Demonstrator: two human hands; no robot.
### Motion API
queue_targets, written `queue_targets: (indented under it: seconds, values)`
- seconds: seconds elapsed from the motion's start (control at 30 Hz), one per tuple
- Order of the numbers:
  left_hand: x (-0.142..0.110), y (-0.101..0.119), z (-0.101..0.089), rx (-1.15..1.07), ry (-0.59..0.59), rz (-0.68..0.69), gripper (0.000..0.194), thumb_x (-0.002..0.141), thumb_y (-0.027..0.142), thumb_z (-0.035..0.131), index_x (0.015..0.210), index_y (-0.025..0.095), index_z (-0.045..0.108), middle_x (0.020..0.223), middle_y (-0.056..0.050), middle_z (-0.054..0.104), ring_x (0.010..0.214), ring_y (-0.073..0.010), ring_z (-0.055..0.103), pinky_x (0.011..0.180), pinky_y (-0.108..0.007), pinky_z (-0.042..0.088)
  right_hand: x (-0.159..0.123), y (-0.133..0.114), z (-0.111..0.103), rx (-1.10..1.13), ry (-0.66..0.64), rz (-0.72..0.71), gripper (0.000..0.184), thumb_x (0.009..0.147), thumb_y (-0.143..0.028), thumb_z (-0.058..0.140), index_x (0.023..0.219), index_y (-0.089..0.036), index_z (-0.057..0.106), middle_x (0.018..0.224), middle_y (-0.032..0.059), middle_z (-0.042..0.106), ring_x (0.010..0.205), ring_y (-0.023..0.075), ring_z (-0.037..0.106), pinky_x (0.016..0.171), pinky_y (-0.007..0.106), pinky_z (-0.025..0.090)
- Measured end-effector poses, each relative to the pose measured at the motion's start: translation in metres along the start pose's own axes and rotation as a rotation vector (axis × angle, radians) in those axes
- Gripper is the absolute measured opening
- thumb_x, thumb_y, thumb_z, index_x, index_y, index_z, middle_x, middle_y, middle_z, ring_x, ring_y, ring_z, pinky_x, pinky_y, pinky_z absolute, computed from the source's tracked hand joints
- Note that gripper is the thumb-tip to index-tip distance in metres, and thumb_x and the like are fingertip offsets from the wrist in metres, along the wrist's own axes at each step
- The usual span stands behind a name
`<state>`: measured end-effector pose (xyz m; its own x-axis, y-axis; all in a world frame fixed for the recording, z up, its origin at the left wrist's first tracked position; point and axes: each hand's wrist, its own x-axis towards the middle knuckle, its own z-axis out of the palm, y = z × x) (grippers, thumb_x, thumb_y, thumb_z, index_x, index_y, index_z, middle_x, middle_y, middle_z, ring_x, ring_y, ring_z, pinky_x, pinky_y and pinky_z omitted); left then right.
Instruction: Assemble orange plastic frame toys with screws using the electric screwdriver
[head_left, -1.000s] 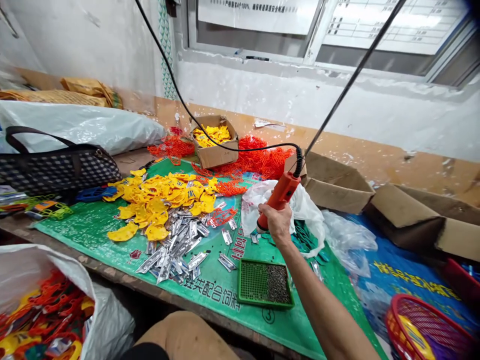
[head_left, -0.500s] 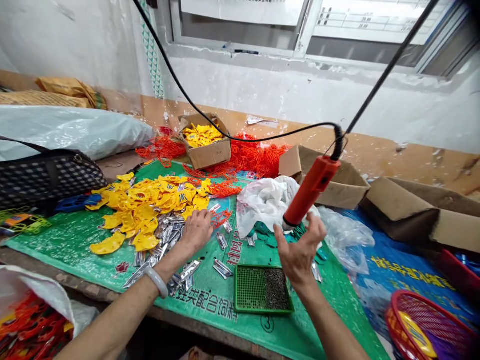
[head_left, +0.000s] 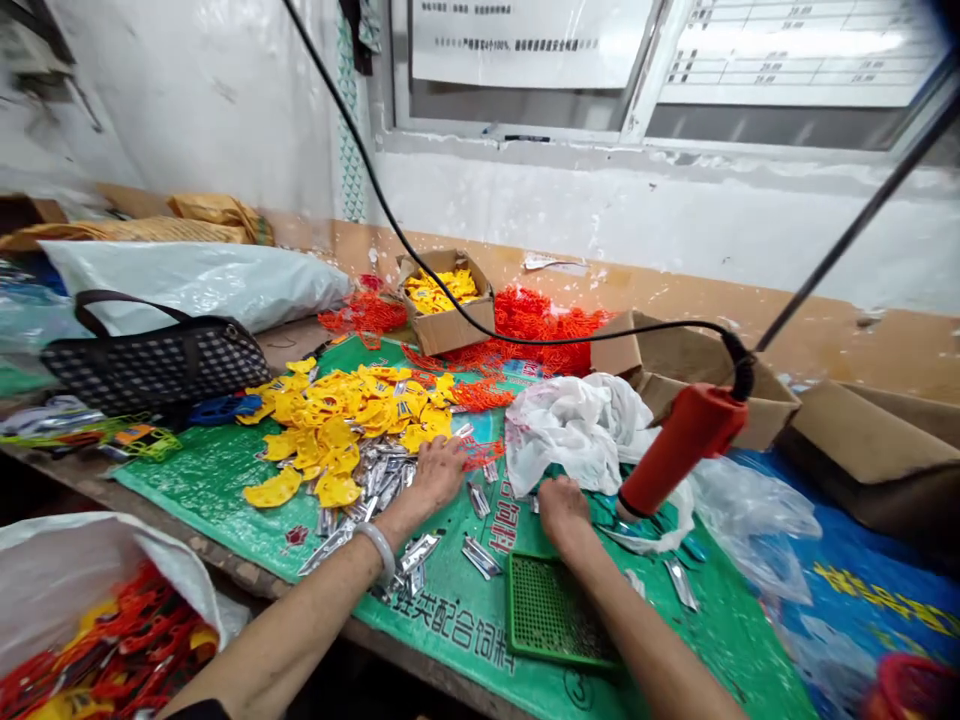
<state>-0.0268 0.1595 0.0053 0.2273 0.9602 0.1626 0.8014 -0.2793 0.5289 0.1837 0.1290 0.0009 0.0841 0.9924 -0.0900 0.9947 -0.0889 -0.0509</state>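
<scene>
My left hand [head_left: 439, 472] bears down with bent, closed fingers at the right edge of the silver metal pieces [head_left: 384, 478], beside an orange plastic piece [head_left: 486, 455]. Whatever its fingertips hold is hidden. Closed too, my right hand [head_left: 564, 503] is at the green pieces [head_left: 600, 508], in front of the white plastic bag [head_left: 577, 425]; its fingertips are out of sight. An orange-red electric screwdriver [head_left: 684, 450] hangs tilted by its cord, touched by neither hand. Under my right forearm lies a green tray [head_left: 551, 605] with a grid of holes, partly covered.
Yellow plastic pieces [head_left: 352, 405] are heaped left of centre. Behind them stand a carton [head_left: 457, 330] of yellow pieces and orange netted parts [head_left: 551, 330]. Open cardboard boxes [head_left: 862, 430] line the right. A white sack [head_left: 202, 565] of coloured pieces sits front left; a checked bag [head_left: 161, 365] lies behind.
My right hand has let go of the screwdriver and moved left and down to the green pieces. The screwdriver has swung right. My left hand came into view onto the silver pieces.
</scene>
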Motion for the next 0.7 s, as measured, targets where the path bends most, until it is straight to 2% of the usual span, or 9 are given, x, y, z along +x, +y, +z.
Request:
queue_targets:
  seconds: [0.1,0.17,0.23,0.3,0.43,0.5,0.6,0.63,0.7]
  values:
    - [-0.007,0.003,-0.008,-0.218,0.084,-0.063,0.013,0.077,0.012,0.06,0.085,0.02,0.067,0.123,-0.009,0.063,0.125,-0.0301,0.044,0.107,-0.047,0.029,-0.01,-0.012,-0.001,0.042,0.03,0.039,0.028,0.093,-0.033,0.059,0.114,-0.014,0.06,0.112,0.0076,0.064,0.096,0.0195,0.065,0.082,0.04,0.056]
    - [-0.016,0.004,-0.015,-0.415,0.125,-0.13,0.002,0.077,0.017,0.061,0.076,0.019,0.063,0.107,-0.009,0.068,0.115,-0.0291,0.052,0.103,-0.045,0.036,-0.02,-0.018,-0.002,0.102,0.092,0.03,0.018,0.094,-0.024,0.056,0.103,-0.011,0.063,0.101,0.0098,0.067,0.089,0.0201,0.067,0.078,0.038,0.055]
    - [-0.029,0.005,-0.023,-0.649,0.133,-0.209,0.013,0.079,0.029,0.061,0.072,0.019,0.058,0.088,-0.007,0.069,0.098,-0.027,0.061,0.091,-0.044,0.046,-0.032,-0.022,-0.004,0.188,0.169,-0.008,0.014,0.092,-0.012,0.05,0.094,-0.009,0.064,0.093,0.0144,0.067,0.081,0.0219,0.068,0.071,0.035,0.054]
    - [-0.046,0.005,-0.031,-0.905,0.106,-0.285,0.023,0.08,0.041,0.061,0.076,0.019,0.058,0.082,-0.005,0.069,0.086,-0.0245,0.066,0.079,-0.041,0.053,-0.046,-0.025,-0.009,0.298,0.242,-0.075,0.02,0.088,-0.006,0.044,0.091,-0.01,0.063,0.09,0.0174,0.067,0.077,0.0232,0.069,0.067,0.032,0.051]
    - [-0.076,0.01,-0.044,-1.318,0.018,-0.421,0.028,0.074,0.043,0.07,0.085,0.019,0.059,0.085,-0.006,0.072,0.08,-0.0231,0.069,0.073,-0.045,0.058,-0.071,-0.031,-0.024,0.572,0.314,-0.238,0.025,0.092,-0.019,0.038,0.106,-0.015,0.059,0.085,0.0092,0.067,0.07,0.0194,0.068,0.063,0.029,0.052]
    - [-0.087,0.017,-0.046,-1.437,-0.023,-0.47,0.026,0.074,0.037,0.072,0.086,0.017,0.062,0.086,-0.008,0.073,0.079,-0.0237,0.07,0.074,-0.047,0.058,-0.079,-0.038,-0.033,0.886,0.237,-0.312,0.031,0.093,-0.03,0.039,0.116,-0.017,0.055,0.075,0.0025,0.064,0.056,0.0158,0.064,0.054,0.027,0.052]
    - [-0.1,0.029,-0.048,-1.538,-0.088,-0.502,0.024,0.077,0.031,0.071,0.094,0.014,0.068,0.09,-0.011,0.074,0.082,-0.0246,0.07,0.074,-0.046,0.058,-0.085,-0.049,-0.041,1.491,-0.041,-0.352,0.036,0.081,-0.042,0.059,0.108,-0.018,0.06,0.063,-0.0039,0.059,0.045,0.0123,0.056,0.045,0.026,0.05]
    - [-0.104,0.033,-0.048,-1.559,-0.107,-0.503,0.026,0.078,0.03,0.071,0.098,0.014,0.069,0.092,-0.011,0.074,0.083,-0.0242,0.069,0.074,-0.043,0.058,-0.085,-0.052,-0.042,1.61,-0.115,-0.343,0.037,0.076,-0.042,0.066,0.103,-0.018,0.062,0.062,-0.0046,0.059,0.044,0.0117,0.055,0.044,0.026,0.05]
    - [-0.111,0.04,-0.047,-1.587,-0.126,-0.473,0.027,0.078,0.028,0.071,0.102,0.014,0.07,0.093,-0.01,0.074,0.083,-0.0218,0.069,0.075,-0.037,0.057,-0.086,-0.057,-0.042,1.678,-0.174,-0.314,0.039,0.07,-0.04,0.071,0.101,-0.018,0.064,0.061,-0.0054,0.059,0.044,0.0107,0.055,0.044,0.026,0.051]
